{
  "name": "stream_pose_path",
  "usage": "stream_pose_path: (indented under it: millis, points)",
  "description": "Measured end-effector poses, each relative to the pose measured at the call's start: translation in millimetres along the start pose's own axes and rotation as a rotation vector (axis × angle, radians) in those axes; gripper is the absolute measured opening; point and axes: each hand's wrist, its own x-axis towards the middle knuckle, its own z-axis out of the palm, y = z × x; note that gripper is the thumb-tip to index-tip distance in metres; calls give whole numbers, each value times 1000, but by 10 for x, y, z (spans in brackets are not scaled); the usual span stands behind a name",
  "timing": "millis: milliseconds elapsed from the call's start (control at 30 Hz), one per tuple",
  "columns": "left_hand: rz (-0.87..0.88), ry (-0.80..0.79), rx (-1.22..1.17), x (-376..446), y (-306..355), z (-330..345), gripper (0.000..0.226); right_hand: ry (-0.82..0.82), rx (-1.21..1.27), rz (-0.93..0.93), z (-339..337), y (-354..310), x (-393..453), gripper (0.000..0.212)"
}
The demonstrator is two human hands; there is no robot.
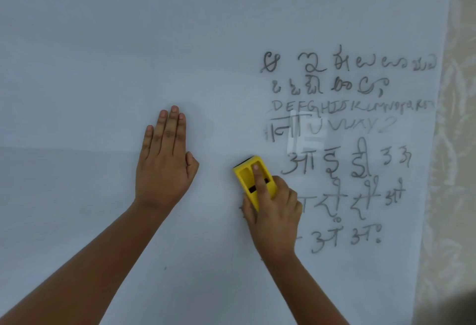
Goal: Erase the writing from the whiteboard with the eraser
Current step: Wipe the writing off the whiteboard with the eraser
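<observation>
A white whiteboard (pixel 103 54) fills the view. Dark handwriting (pixel 345 128) in several scripts covers its right part, from upper right down to lower right; some rows in the middle look faint and smeared. My right hand (pixel 274 211) grips a yellow eraser (pixel 247 175) pressed against the board, index finger laid along its top, at the left edge of the writing. My left hand (pixel 164 162) lies flat on the blank board to the left, fingers together and pointing up, holding nothing.
A pale patterned wall or curtain (pixel 453 144) borders the board's right edge. A bright reflection (pixel 304 131) sits on the board over the middle rows of writing. The board's left half bears no marks.
</observation>
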Motion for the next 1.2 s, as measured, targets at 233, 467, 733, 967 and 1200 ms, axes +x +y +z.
stream_pose_path:
  millis: [233, 467, 733, 967, 1200]
  points:
    - [-1, 23, -2, -12, -7, 28, 59, 55, -20, 42, 80, -124, -22, 58]
    - [-3, 19, 3, -9, 14, 15, 59, 27, -32, 78, 97, 215, -281, 56]
    - [4, -4, 0, -12, -7, 7, 59, -91, 44, -11, 150, 138, -714, 55]
    - [-10, -15, -12, 7, 25, -22, 60, -120, 125, 102, 121, -12, -675, 57]
    - [19, 43, -76, 47, 270, -86, 60, -63, 136, 251, 52, 353, -708, 57]
